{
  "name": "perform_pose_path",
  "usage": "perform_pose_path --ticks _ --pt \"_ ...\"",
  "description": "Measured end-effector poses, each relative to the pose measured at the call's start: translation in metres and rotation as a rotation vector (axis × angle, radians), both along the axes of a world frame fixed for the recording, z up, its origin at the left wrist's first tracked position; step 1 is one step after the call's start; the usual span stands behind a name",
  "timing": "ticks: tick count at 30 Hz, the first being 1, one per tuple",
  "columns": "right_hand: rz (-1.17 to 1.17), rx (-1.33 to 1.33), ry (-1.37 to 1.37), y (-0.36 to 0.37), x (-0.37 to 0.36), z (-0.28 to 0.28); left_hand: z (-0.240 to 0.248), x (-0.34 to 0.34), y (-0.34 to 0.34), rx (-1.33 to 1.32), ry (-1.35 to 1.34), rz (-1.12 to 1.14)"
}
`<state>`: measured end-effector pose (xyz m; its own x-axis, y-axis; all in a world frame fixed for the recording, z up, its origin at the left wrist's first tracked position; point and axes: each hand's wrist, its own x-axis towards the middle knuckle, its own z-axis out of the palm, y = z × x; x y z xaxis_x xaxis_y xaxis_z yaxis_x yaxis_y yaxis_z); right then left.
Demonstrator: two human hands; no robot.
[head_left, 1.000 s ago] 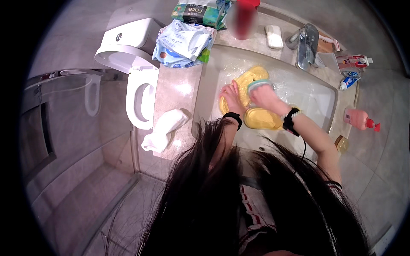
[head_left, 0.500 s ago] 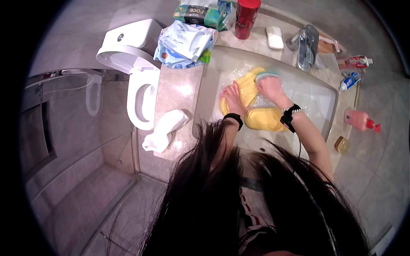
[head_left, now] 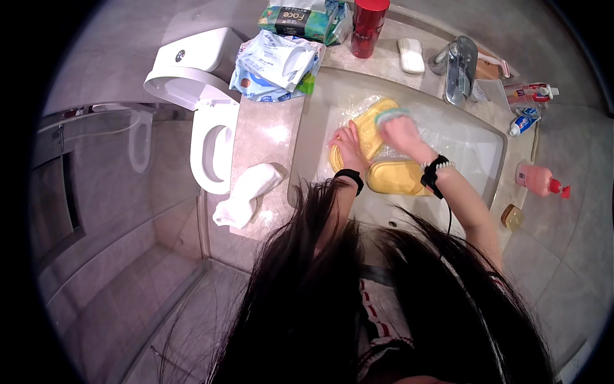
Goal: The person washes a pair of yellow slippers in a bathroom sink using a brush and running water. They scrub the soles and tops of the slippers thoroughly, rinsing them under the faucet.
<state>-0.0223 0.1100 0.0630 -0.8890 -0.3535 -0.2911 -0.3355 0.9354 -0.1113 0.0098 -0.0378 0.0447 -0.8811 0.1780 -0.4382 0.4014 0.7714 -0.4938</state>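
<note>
In the wet, pale sink lie two yellow slippers. My left hand grips the tilted far slipper by its near-left end, fingers over its upper side. A teal scrubbing brush is in my right hand, pressed against that slipper's right edge; its bristles are hidden. Closer to me, the other slipper rests in the sink below my two hands, its right end by my right wrist. Shallow water and splashes surround the far slipper.
Left on the counter are a white cloth and wipes packs. Along the back stand a red tumbler, a white bar-shaped item and a clear container. A pink pump bottle and toothpaste tube line the right. A toilet stands left.
My right hand and the brush have shifted slightly left, further onto the far slipper. My left hand keeps its place on the slipper; the near slipper has not visibly moved.
</note>
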Motion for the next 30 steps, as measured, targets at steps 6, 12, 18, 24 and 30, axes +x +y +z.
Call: perform_pose_path --ticks 6,12,18,24,30 --pt "0.362 0.111 0.254 -0.023 0.015 -0.003 -0.004 0.001 0.001 0.034 0.006 0.014" --pt "0.098 0.022 0.118 -0.001 -0.014 -0.006 -0.003 0.002 0.001 0.026 0.012 0.032" --pt "0.118 -0.038 0.130 0.005 -0.012 -0.008 0.002 0.000 0.002 0.033 -0.027 0.024" --pt "0.271 0.133 0.060 -0.026 0.005 0.003 -0.006 0.003 0.000 0.030 0.028 0.002" --pt "-0.015 -0.059 0.140 0.003 -0.013 -0.005 0.000 0.001 0.000 0.040 0.018 -0.002"
